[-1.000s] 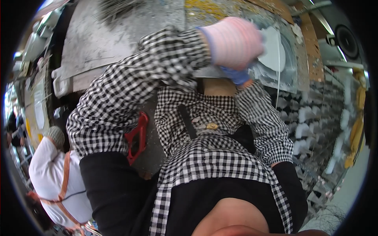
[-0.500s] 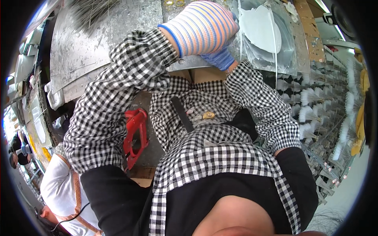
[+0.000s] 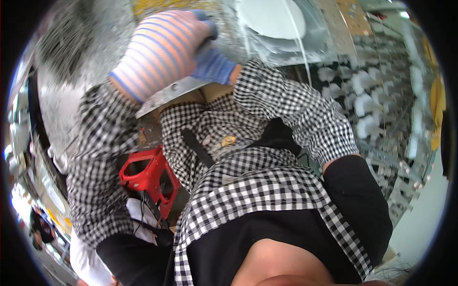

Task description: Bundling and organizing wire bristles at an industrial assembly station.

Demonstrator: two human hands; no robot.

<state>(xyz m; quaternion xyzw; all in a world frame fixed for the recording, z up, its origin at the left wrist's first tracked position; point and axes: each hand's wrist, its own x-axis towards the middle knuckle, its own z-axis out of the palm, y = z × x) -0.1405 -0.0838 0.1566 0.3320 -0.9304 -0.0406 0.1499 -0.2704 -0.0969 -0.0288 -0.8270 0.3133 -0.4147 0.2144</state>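
Note:
My left hand (image 3: pixel 160 53), in a striped pink, blue and white glove, is at the upper left over the grey worktable (image 3: pixel 112 52). Its fingers curl inward with the back of the hand up; whatever they close on is hidden. Against it, on the right, is my right hand (image 3: pixel 214 66) in a blue knitted glove, its fingers covered by the left hand. To the left lies a bundle of dark grey bristles (image 3: pixel 67 45). Right of the hands, a round patch of white paste (image 3: pixel 272 19) lies on a smeared plastic sheet (image 3: pixel 312 33).
A red plastic stool (image 3: pixel 143 178) stands below the table, by my left arm. Racks of white-bristled brushes (image 3: pixel 367 102) fill the right side. At lower left is a person in white clothing (image 3: pixel 86 257). Yellow specks (image 3: pixel 160 7) mark the far tabletop.
My joined hands appear farther left in the picture, nearer the bristle bundle. The whole view has shifted too: the paste sits more to the left and more of the stool shows.

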